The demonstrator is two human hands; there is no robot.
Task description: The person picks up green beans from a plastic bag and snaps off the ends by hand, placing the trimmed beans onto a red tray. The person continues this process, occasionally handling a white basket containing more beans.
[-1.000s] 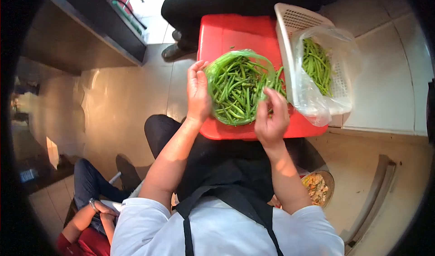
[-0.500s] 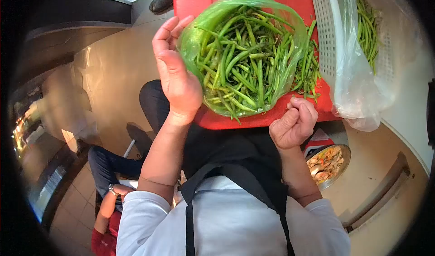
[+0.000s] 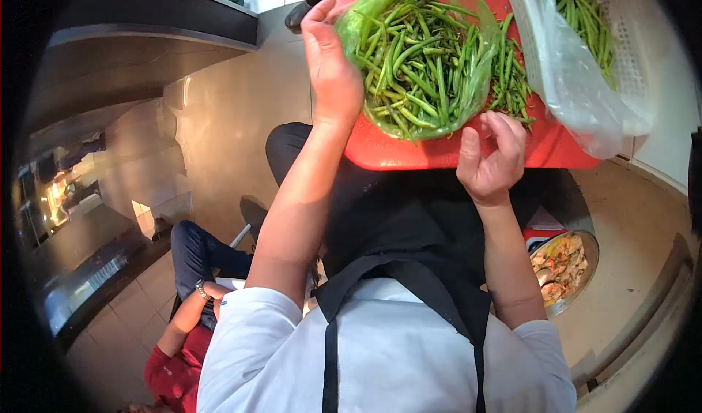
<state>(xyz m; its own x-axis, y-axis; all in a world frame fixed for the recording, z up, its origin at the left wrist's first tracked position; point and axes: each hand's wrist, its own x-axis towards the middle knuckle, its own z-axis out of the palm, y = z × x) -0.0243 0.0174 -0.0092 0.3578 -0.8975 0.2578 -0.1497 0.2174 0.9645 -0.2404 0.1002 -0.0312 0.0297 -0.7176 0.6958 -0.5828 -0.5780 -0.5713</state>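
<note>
A green plastic bag (image 3: 479, 10) full of green beans (image 3: 424, 65) lies with its mouth spread wide on a red board (image 3: 409, 153). My left hand (image 3: 336, 69) stands against the bag's left side, its fingers stretched upward and nothing visible in its grasp. Just below the bag's lower right edge is my right hand (image 3: 495, 157), thumb and bent fingers apart with nothing seen between them. A loose heap of bean pieces (image 3: 510, 76) rests on the board to the right of the bag, above my right hand.
To the right, a white perforated basket (image 3: 521, 7) is partly lined with a clear plastic bag (image 3: 585, 117) and contains more beans (image 3: 587, 21). A pan of cooked food (image 3: 563, 270) sits low at the right. Another person in a red top (image 3: 179, 362) is at the lower left.
My right hand has gone from closed fingers to thumb and fingers apart. My left hand stays beside the bag. The whole view has shifted, so the board appears higher and further right.
</note>
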